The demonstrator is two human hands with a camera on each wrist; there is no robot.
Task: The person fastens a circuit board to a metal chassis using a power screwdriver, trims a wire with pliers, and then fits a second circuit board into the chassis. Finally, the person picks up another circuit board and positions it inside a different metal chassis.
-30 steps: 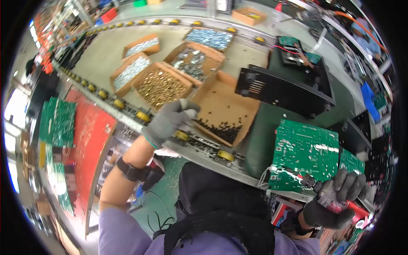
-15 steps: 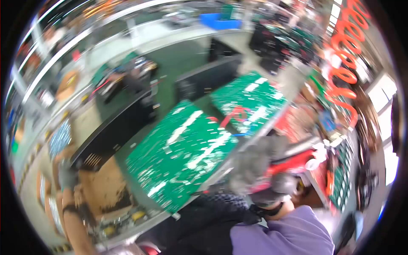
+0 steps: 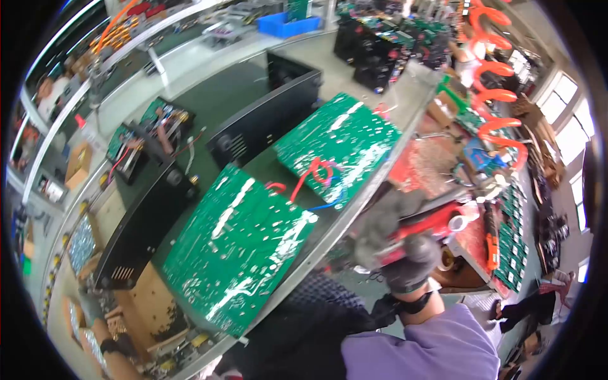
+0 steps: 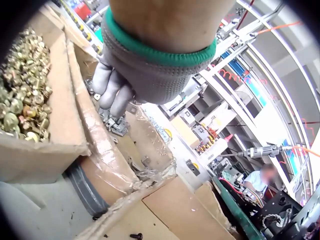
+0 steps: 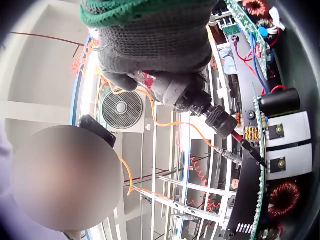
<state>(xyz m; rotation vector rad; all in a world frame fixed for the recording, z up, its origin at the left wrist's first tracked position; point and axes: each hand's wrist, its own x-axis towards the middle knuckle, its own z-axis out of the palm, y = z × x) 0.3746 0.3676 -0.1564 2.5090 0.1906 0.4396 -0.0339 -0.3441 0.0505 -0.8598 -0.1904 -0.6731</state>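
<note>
Right hand (image 3: 391, 223) blurred, head view

My gloved left hand (image 4: 150, 72) reached down, its fingers (image 4: 121, 100) bent close together — my gloved right hand (image 5: 157, 47) was curled in a grip.

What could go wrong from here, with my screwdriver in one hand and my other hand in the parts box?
Your left hand is among small metal pieces beside a box of brass-coloured screws; dropped pieces might mix in.
The green circuit board lies by the bench edge, so a bump could tip it off.
Your right hand grips the power screwdriver; a careless swing might scratch that board.
</note>
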